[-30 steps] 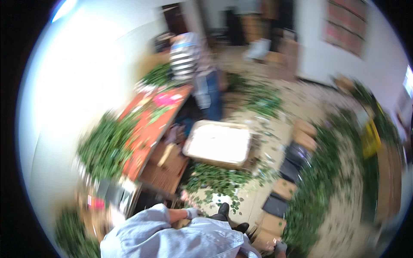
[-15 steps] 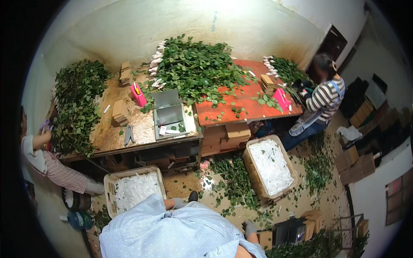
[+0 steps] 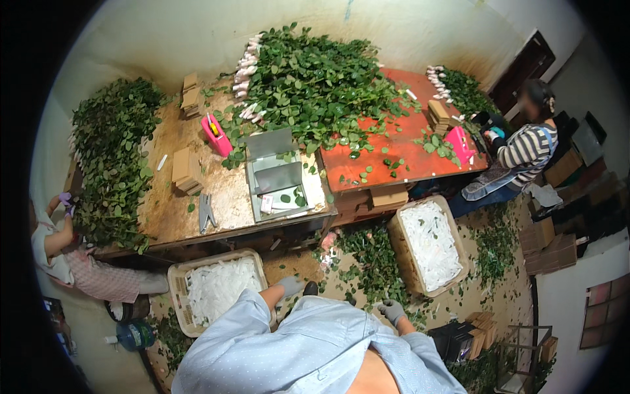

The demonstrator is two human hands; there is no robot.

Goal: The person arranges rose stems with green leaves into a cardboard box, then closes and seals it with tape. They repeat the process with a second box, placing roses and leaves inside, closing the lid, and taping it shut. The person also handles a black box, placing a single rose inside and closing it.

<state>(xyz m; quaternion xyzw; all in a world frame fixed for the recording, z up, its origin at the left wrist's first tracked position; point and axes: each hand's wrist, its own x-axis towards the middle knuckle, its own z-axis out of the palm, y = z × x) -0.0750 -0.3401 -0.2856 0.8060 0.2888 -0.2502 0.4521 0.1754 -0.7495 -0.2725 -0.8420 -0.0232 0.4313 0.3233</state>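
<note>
Here's the left glove (image 3: 289,287), just to the right of the tan left crate (image 3: 178,303), its fingers foreshortened; whether it grips anything, I cannot tell. Farther to the crate's right hangs the right glove (image 3: 392,311), fingers loosely bent and apart, nothing visible in it. So this reads as a pause between handlings, I'd judge, with no work under either palm; any reach into the crate would call for a leftward swing of the left arm and spread fingers. Now the crate itself: lattice-walled, rounded at the corners, heaped with loose white strips (image 3: 220,289), thin and jumbled, likely quick to slide and cling together. Well to its right, past leafy cuttings (image 3: 371,259) on the floor, sits a second crate (image 3: 401,253), just as full. Beyond the left crate comes the wooden table (image 3: 226,197), carrying a metal tray (image 3: 275,144) and a pink dispenser (image 3: 216,134); farther back, to the crate's upper right, a big green pile of stems (image 3: 315,92) with pale wrapped ends. And well off to the crate's right, a co-worker in stripes (image 3: 525,148) stands at the red table (image 3: 367,164).
</note>
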